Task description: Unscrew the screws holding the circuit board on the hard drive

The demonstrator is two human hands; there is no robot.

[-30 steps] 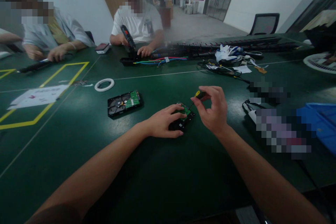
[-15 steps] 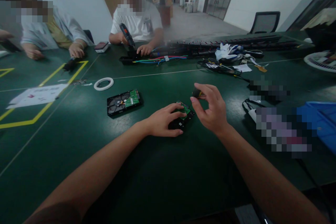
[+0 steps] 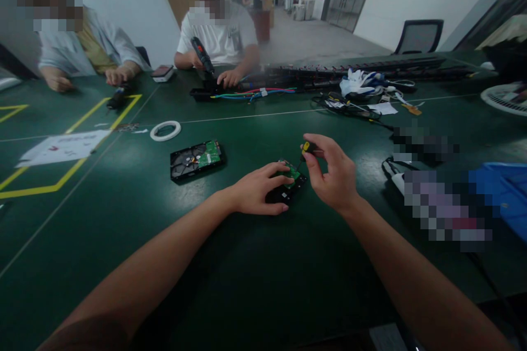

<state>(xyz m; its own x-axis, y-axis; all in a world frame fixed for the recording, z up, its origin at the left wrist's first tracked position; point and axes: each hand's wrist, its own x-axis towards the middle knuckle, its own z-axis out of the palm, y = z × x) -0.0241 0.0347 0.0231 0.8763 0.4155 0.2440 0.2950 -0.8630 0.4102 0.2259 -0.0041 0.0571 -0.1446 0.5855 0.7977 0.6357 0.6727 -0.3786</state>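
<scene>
My left hand point(image 3: 263, 189) rests over a hard drive point(image 3: 284, 194) with a green circuit board, fingers spread across it and pressing it on the table. Between the thumb and fingers of my right hand point(image 3: 331, 170) is a black and yellow screwdriver point(image 3: 307, 149). Its thin shaft points down to the right side of the board; whether the tip touches a screw is too small to tell. Further left lies a second hard drive point(image 3: 196, 160), board side up.
A white ring point(image 3: 165, 130) and a printed sheet point(image 3: 63, 148) lie to the left. Across the green table point(image 3: 255, 279), one person holds a power tool point(image 3: 202, 56) beside coloured wires. Cables, gloves point(image 3: 358, 83) and a blue bin point(image 3: 504, 192) are on the right.
The screwdriver has turned in my right fingers, so its yellow end now shows. My left hand stays on the drive. The view has shifted slightly.
</scene>
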